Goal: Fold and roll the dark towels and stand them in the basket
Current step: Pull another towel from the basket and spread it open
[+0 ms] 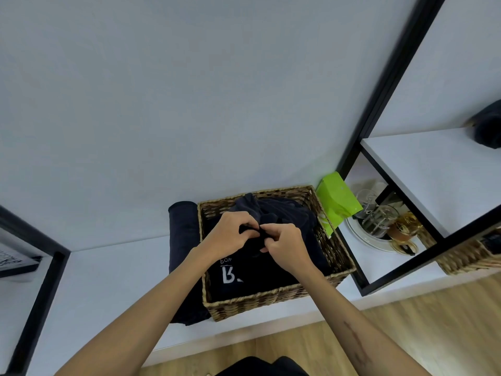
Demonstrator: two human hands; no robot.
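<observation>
A wicker basket (271,301) stands on a low white shelf against the wall. Dark towels fill it: a crumpled one (282,213) at the back and a flat dark cloth with white lettering (257,278) in front. Above the basket's middle my left hand (230,234) and my right hand (284,244) meet, and each pinches a bunched edge of the dark towel between them. A rolled dark towel (183,234) lies outside the basket, along its left side.
A green bag (336,202) leans at the basket's right rear corner. Right of it, glass jars on a white plate (379,226) sit inside a black-framed shelf unit (379,99). Another wicker basket (466,257) and a dark bundle (488,126) are at far right. Wooden floor lies below.
</observation>
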